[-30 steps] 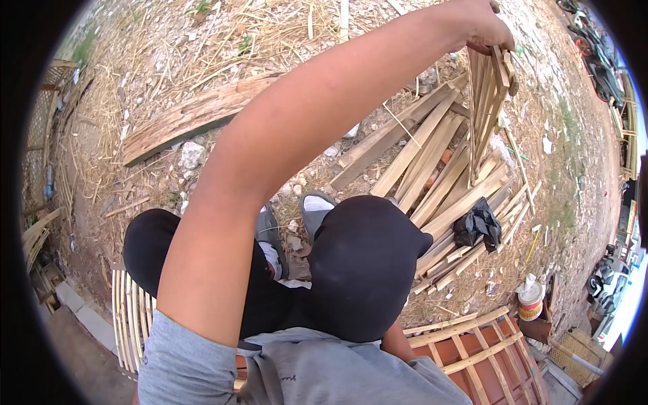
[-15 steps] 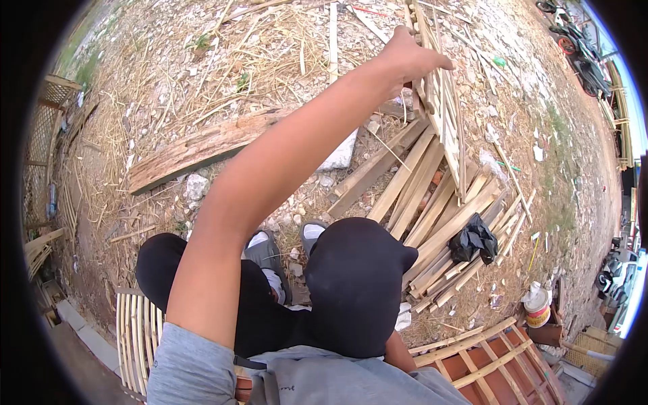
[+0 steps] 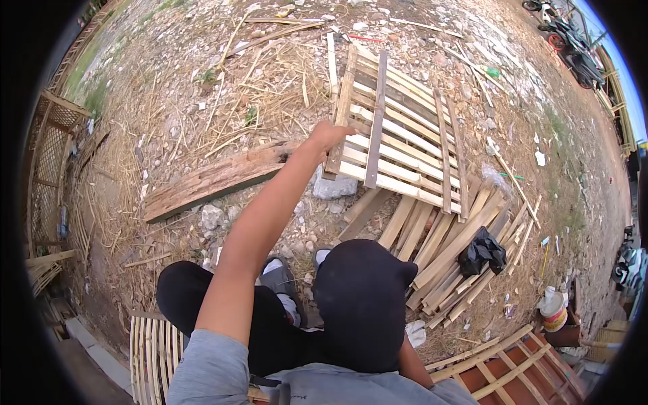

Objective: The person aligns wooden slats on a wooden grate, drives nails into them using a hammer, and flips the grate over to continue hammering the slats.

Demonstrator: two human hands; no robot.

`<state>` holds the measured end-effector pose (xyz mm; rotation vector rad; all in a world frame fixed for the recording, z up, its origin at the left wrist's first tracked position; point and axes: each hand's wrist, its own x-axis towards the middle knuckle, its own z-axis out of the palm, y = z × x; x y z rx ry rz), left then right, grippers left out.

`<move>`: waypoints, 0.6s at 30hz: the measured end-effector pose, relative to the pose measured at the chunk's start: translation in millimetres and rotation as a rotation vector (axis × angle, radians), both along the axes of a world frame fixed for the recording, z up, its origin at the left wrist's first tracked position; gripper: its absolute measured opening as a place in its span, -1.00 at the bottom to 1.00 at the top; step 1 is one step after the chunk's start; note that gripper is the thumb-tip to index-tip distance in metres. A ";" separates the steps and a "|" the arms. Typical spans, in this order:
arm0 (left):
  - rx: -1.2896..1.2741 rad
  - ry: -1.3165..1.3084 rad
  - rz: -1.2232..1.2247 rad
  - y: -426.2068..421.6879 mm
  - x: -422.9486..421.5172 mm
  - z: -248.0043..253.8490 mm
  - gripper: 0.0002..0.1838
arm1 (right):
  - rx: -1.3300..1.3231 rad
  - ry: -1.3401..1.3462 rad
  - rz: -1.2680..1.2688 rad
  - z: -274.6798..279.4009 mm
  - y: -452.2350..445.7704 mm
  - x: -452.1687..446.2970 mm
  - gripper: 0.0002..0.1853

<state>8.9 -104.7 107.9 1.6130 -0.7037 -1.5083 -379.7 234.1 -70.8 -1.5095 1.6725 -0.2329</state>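
My left hand (image 3: 332, 136) is at the near left edge of a slatted wooden panel (image 3: 408, 138), fingers closed around its edge rail and one digit pointing over the slats. Pale slats run across the panel, with darker crosspieces over them. Its lower right part lies over a pile of loose planks (image 3: 432, 236). Of my right arm only the forearm (image 3: 413, 364) shows, beside my raised knee; the right hand is hidden.
A weathered beam (image 3: 216, 179) and a pale stone block (image 3: 334, 183) lie left of the panel. On the planks sits a black plastic bag (image 3: 482, 251). A bucket (image 3: 553, 314) and another wooden frame (image 3: 506, 364) stand lower right. Motorcycles (image 3: 574, 54) are parked far right.
The slatted panel has swung from nearly edge-on to lying flatter, its slats now facing up. My left hand has come down and left with its edge.
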 end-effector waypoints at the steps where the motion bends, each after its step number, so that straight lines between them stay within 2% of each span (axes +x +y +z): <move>1: 0.022 0.021 -0.029 -1.5 3.7 -10.2 -0.19 | -0.029 0.007 0.031 6.7 -2.5 1.2 -0.54; 5: 0.009 -0.110 -0.062 2.1 0.5 -43.2 -0.05 | -0.146 -0.145 -0.100 -12.4 2.7 -5.8 -0.66; 6: 0.050 -0.197 -0.041 -3.5 0.3 -71.6 0.00 | -0.160 -0.171 -0.112 -1.9 -5.5 -0.7 -0.68; 7: 0.044 -0.199 -0.045 -3.2 -0.8 -78.9 0.01 | -0.174 -0.196 -0.121 5.9 -14.4 4.5 -0.69; 9: 0.033 -0.203 -0.049 4.3 -4.0 -87.3 0.02 | -0.134 -0.359 -0.212 10.3 -31.4 15.6 -0.73; 10: 0.116 -0.275 -0.010 8.7 -8.9 -71.7 0.01 | -0.115 -0.440 -0.258 12.5 -42.8 21.1 -0.74; 13: -0.012 -0.197 -0.093 13.1 -2.1 -97.8 0.06 | 0.012 -0.422 -0.385 19.8 -89.1 37.9 -0.73; 16: -0.019 -0.298 -0.110 16.1 -6.7 -78.0 0.04 | 0.349 -0.668 -0.685 81.9 -141.6 66.3 -0.57; 18: 0.008 -0.334 -0.063 12.2 -5.0 -87.2 -0.02 | 0.390 -0.712 -0.630 105.0 -162.8 77.9 -0.55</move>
